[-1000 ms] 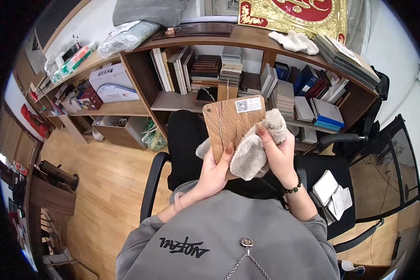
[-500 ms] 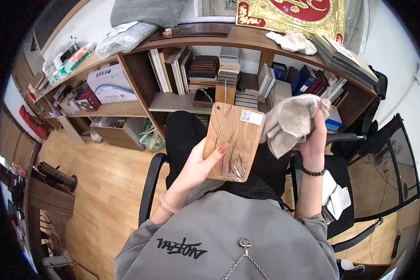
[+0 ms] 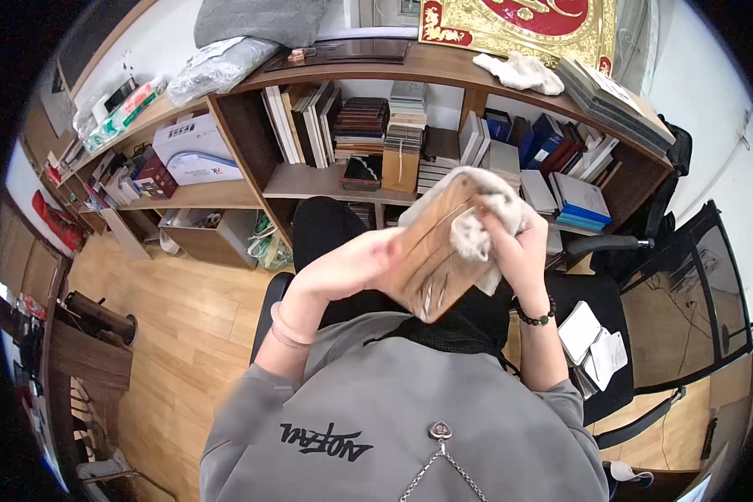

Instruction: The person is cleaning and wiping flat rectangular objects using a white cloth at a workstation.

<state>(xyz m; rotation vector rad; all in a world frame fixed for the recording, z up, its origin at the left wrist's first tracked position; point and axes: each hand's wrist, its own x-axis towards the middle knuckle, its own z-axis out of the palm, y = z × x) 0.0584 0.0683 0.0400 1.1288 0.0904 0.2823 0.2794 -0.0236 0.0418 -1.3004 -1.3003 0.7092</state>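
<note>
In front of my lap, my left hand [image 3: 347, 266] grips the left edge of a wood-grain sample board [image 3: 427, 255], a small brown panel with rounded corners. The board is tilted, its top leaning right. My right hand [image 3: 521, 258] is closed on a beige-grey cloth [image 3: 470, 236]. That cloth presses on the board's upper right face and also wraps behind its top and right edges. Motion blurs the fingers of both hands a little. The white label on the board is hidden under the cloth and right hand.
Ahead stands a bookshelf [image 3: 309, 181] packed with sample boards and books. A white cloth [image 3: 520, 74] and a gold-and-red framed panel [image 3: 519, 25] are on its top. To my right, a black chair [image 3: 573, 293] bears several white sample cards [image 3: 592, 343].
My right hand has brought the cloth left onto the board, covering its label. The board has turned clockwise, its top leaning right, and my left wrist has risen a little.
</note>
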